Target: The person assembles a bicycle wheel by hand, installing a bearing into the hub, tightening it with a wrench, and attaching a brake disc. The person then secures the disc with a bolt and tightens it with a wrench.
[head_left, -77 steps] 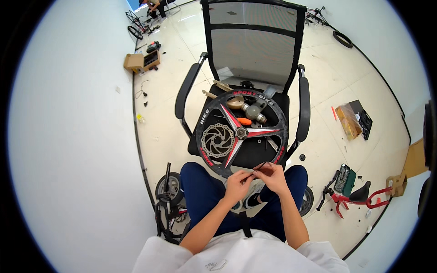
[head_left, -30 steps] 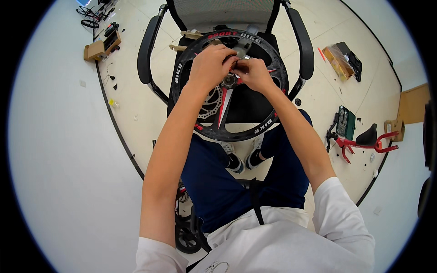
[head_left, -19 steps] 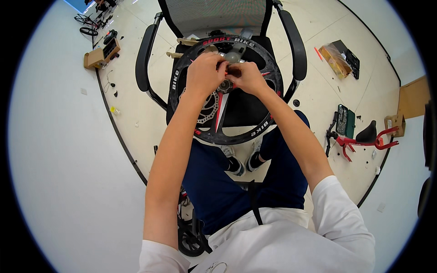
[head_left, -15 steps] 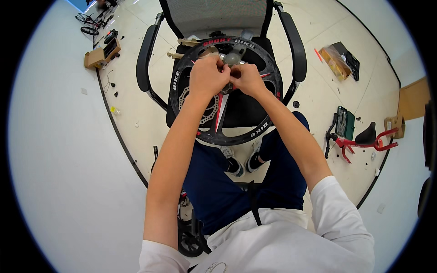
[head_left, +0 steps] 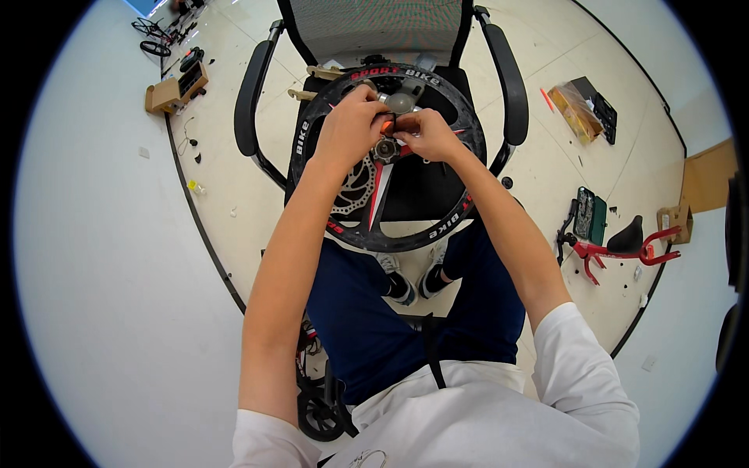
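A small bicycle wheel [head_left: 378, 191] with a black rim and spokes marked in white and red lies flat on the seat of an office chair. Just above its hub [head_left: 385, 150], my two hands meet. My left hand [head_left: 348, 129] and my right hand [head_left: 428, 136] both pinch a small black and orange piece [head_left: 388, 125], mostly covered by the fingers. Left of the hub, a silver brake disc [head_left: 355, 189] shows through the spokes. Beyond my fingers sits a rounded, greyish translucent object [head_left: 400, 103], which I cannot make out further.
Armrests [head_left: 246, 105] flank the wheel, and a mesh backrest [head_left: 374, 33] rises behind it. Metal wrenches [head_left: 303, 94] lie at the seat's left edge. On the floor at right are a red bike frame [head_left: 607, 251], a green tool case [head_left: 591, 216] and a box [head_left: 575, 113].
My hands have drawn slightly apart, uncovering the hub and the orange part of the small piece. The left hand has shifted a little to the left.
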The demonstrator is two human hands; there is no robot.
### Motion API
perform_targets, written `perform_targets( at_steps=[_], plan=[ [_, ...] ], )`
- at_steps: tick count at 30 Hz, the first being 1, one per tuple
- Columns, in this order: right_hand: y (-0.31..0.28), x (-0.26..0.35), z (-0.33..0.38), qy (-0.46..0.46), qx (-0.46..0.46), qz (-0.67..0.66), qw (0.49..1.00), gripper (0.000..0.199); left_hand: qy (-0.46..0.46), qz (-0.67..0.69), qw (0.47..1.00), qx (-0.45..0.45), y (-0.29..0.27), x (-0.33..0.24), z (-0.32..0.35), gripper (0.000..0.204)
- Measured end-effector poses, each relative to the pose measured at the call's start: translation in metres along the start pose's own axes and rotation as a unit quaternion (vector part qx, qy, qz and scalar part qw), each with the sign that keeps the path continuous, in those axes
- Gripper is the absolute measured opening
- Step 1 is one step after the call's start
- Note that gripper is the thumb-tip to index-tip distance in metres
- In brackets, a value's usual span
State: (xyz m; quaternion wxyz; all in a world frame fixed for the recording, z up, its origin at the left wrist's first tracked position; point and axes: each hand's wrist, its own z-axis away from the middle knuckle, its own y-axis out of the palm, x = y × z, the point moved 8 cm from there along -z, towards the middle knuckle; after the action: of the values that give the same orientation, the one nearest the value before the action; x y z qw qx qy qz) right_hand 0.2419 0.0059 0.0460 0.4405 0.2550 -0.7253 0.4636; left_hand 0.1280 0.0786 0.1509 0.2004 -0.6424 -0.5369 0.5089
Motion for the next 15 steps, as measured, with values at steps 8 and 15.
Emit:
perform_targets(
  at_steps=[8, 15],
  plan=[
    [-0.002, 0.012, 0.015, 0.060, -0.065, -0.007, 0.996, 0.023, -0.116, -0.002, 0.993, 0.015, 0.010, 0.011, 0.005, 0.019],
    [0.001, 0.005, 0.011, 0.000, -0.062, -0.014, 0.998, 0.021, -0.087, 0.128, 0.988, -0.007, 0.009, 0.009, 0.007, 0.030]
  ],
)
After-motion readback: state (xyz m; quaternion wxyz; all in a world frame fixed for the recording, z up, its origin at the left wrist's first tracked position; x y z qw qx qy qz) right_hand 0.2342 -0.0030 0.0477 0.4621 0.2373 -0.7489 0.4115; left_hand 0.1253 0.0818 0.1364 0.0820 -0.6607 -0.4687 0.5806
